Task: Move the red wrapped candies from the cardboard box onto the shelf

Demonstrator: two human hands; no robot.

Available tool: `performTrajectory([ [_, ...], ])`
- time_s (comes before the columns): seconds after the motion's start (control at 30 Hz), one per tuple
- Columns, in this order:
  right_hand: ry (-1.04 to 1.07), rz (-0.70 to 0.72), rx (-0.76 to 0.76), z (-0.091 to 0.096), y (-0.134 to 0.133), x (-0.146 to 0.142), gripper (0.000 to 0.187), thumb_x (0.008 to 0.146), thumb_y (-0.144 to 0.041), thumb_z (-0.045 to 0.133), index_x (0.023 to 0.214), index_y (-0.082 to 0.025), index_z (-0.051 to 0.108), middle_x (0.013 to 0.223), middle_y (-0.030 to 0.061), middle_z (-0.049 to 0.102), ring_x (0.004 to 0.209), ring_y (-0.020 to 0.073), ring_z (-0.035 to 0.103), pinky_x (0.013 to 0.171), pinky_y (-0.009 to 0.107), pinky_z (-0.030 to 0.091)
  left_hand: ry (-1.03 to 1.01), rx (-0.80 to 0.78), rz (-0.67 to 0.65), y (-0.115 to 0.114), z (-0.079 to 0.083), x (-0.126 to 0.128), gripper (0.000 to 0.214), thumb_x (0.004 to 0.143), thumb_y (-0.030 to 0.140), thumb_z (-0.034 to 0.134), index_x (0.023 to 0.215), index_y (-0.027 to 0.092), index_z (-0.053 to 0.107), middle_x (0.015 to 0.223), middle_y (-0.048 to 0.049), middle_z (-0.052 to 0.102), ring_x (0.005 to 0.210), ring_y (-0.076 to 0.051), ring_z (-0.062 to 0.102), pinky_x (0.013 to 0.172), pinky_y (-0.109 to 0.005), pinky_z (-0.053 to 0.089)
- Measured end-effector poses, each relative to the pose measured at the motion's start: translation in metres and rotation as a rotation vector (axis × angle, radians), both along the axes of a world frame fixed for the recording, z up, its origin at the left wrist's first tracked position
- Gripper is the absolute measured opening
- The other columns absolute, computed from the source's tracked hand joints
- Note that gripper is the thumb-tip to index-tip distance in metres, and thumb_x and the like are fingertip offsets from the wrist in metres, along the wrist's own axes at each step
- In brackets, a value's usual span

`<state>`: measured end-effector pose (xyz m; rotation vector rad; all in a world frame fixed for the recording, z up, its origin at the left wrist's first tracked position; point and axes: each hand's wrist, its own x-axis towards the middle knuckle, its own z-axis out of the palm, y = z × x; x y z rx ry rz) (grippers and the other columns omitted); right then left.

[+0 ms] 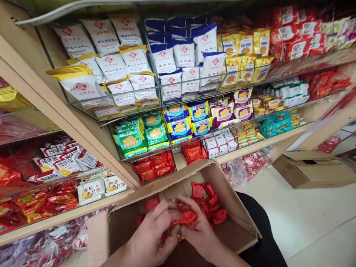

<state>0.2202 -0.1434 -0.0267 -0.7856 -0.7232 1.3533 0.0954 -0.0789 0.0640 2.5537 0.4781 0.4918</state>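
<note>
Over an open cardboard box [236, 237], my left hand [154, 230] and my right hand [198, 231] meet, their fingers curled around a small red packet [187, 218]. Both hands are slightly blurred, and my fingers cover part of the packet. More red packets [213, 205] lie loose in the right side of the box, and one red packet [151, 203] shows behind my left hand. Just behind the box, similar red packets [154, 167] fill a bottom shelf compartment, with another group of red packets [194, 152] to its right.
Shelves with clear dividers [160, 89] hold white packs [183, 55], green biscuit packs [129, 141] and blue-yellow packs [179, 126]. A wooden upright [69, 122] stands at the left. Another cardboard box [314, 170] sits on the tiled floor [306, 218], right. Plastic bags [247, 167] lie under the shelf.
</note>
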Motion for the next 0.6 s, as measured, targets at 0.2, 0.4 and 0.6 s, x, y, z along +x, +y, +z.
performTrajectory([
  [0.2,0.003,-0.112,-0.232,-0.020,-0.006,0.006,0.030,0.065,-0.037,0.064,0.084,-0.016,0.053,0.066,-0.0024,0.057,0.056,0.0082,0.050,0.053,0.020,0.039,0.358,0.144,0.400,0.080,-0.016,-0.003,0.029,0.083,0.028,0.031,0.100,0.020,0.053,0.101,-0.0061,0.055,0.101,-0.016,0.048,0.089,-0.032,0.038],
  [0.4,0.103,-0.142,-0.545,-0.050,-0.012,0.012,0.034,0.055,-0.037,0.070,0.074,-0.014,0.052,0.060,-0.0017,0.057,0.051,0.0086,0.050,0.045,0.019,0.035,0.824,0.308,0.609,0.146,-0.037,-0.007,0.035,0.077,0.015,0.036,0.110,0.012,0.048,0.115,-0.0151,0.043,0.104,-0.023,0.046,0.087,-0.037,0.038],
  [0.6,0.188,-0.080,-0.672,-0.067,-0.010,0.013,0.036,0.052,-0.036,0.070,0.074,-0.015,0.050,0.059,-0.0020,0.058,0.047,0.0067,0.051,0.042,0.017,0.033,0.923,0.404,0.654,0.150,-0.040,0.008,0.037,0.075,0.002,0.028,0.107,0.017,0.040,0.101,-0.0132,0.045,0.080,-0.017,0.056,0.069,-0.034,0.043],
])
